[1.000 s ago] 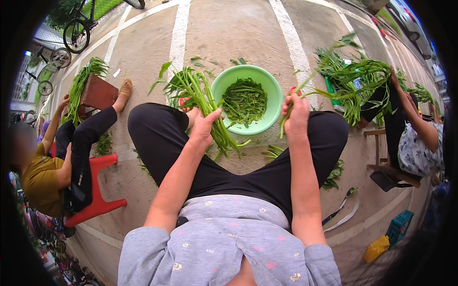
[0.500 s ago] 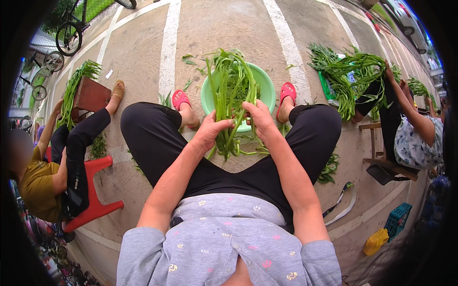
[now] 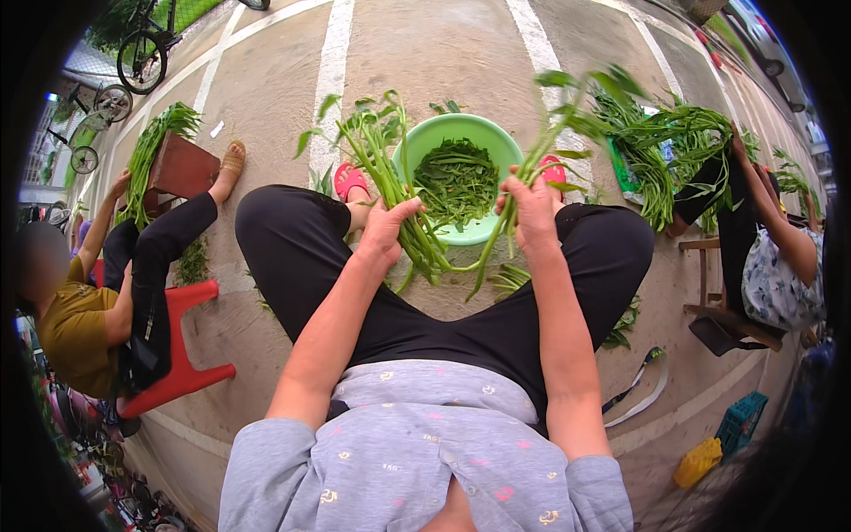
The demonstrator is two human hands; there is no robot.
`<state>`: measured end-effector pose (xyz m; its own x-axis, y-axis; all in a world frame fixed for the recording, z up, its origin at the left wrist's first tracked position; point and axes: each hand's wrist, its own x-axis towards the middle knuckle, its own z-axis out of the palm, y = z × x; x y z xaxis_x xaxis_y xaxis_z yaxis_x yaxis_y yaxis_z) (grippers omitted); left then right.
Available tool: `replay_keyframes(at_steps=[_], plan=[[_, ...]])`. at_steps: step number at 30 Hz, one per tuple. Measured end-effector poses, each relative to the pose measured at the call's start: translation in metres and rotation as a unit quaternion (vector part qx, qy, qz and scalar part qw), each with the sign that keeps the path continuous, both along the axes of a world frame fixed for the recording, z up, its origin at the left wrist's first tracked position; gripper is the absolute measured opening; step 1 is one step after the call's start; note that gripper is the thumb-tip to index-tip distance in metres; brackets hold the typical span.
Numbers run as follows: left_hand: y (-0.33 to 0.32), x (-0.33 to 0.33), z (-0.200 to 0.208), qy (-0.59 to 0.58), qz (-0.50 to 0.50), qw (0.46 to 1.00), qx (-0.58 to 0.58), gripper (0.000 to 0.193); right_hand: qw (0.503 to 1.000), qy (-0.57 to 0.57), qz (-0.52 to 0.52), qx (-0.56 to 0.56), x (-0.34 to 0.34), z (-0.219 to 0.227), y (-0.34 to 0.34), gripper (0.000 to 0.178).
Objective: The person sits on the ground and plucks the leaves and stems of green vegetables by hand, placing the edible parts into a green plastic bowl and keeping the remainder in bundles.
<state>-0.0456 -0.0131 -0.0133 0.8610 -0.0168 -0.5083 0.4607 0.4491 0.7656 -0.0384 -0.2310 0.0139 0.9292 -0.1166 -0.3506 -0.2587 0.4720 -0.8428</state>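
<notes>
Landmark: round light-green plastic basin (image 3: 417, 146) on the concrete ground, between the person's feet, half full of cut green stems.
Main bunch: long green leafy vegetable stalks (image 3: 390, 168), fanned out just left of the basin and crossing its left rim, lower ends gathered in front of it.
Left hand (image 3: 388, 232): grip clenched round the bunch's lower stems, right at the basin's near-left edge.
Split-off stalks: a thinner sheaf of the same green stems (image 3: 545, 133), slanting up over the basin's right rim, tips blurred.
Right hand (image 3: 532, 208): grip clenched on that sheaf at mid-stem, just right of the basin.
Handling, my read: light, limp and springy; leaves bruise and tear, stems likely snap if bent sharply.
Where to hold: low on the firm stems, bundled, never by the leafy tops; looks a touch slick, so a full wrap-around grip.
</notes>
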Motion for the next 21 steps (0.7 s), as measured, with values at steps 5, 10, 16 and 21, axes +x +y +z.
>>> replay_keyframes(at_steps=[5, 10, 16, 21], plan=[[-0.008, -0.005, -0.004, 0.014, -0.089, 0.995, -0.043, 0.033, 0.989, -0.026, 0.137, -0.052, -0.011, -0.013, 0.031, 0.019], [-0.015, -0.010, 0.008, 0.007, -0.159, 0.985, -0.061, 0.037, 0.977, 0.028, 0.196, -0.073, -0.014, -0.012, 0.037, 0.023], [-0.015, -0.014, 0.009, -0.004, -0.182, 0.981, -0.075, 0.037, 0.982, 0.013, 0.175, -0.074, -0.017, -0.012, 0.039, 0.020], [-0.002, -0.001, -0.003, 0.042, -0.035, 0.997, -0.059, 0.034, 0.985, 0.038, 0.001, -0.168, 0.000, -0.020, 0.017, 0.017]])
